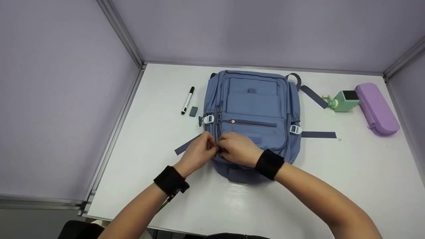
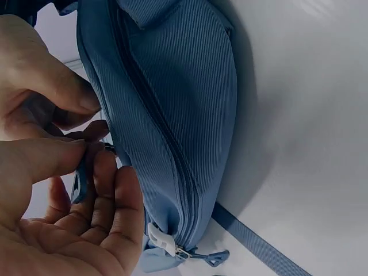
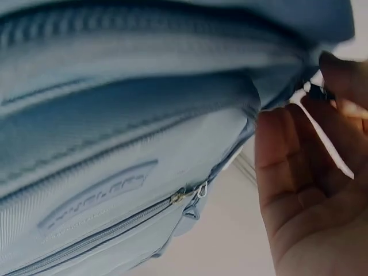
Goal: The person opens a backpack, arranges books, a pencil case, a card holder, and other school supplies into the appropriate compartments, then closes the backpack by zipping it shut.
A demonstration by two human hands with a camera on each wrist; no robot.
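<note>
A blue backpack [image 1: 254, 103] lies front side up on the white table. At its lower left edge my left hand [image 1: 198, 151] pinches a dark blue zipper pull [image 2: 80, 183] between thumb and fingers. Close beside it, my right hand [image 1: 240, 149] grips the backpack's edge by the side zip, its fingers curled at the fabric; part of that grip is hidden. The right wrist view shows the right hand [image 3: 310, 213] near the bag's corner. A front pocket zip [image 1: 254, 123] runs across the bag, its metal slider [image 3: 177, 196] at one end.
Left of the bag lie a black-and-white marker [image 1: 188, 100] and a small dark green block [image 1: 193, 111]. Loose straps [image 1: 319, 134] stick out at both sides. Far right are a green sharpener-like object with a crank [image 1: 343, 102] and a purple case [image 1: 377, 109]. Panels [image 1: 252, 33] enclose the table.
</note>
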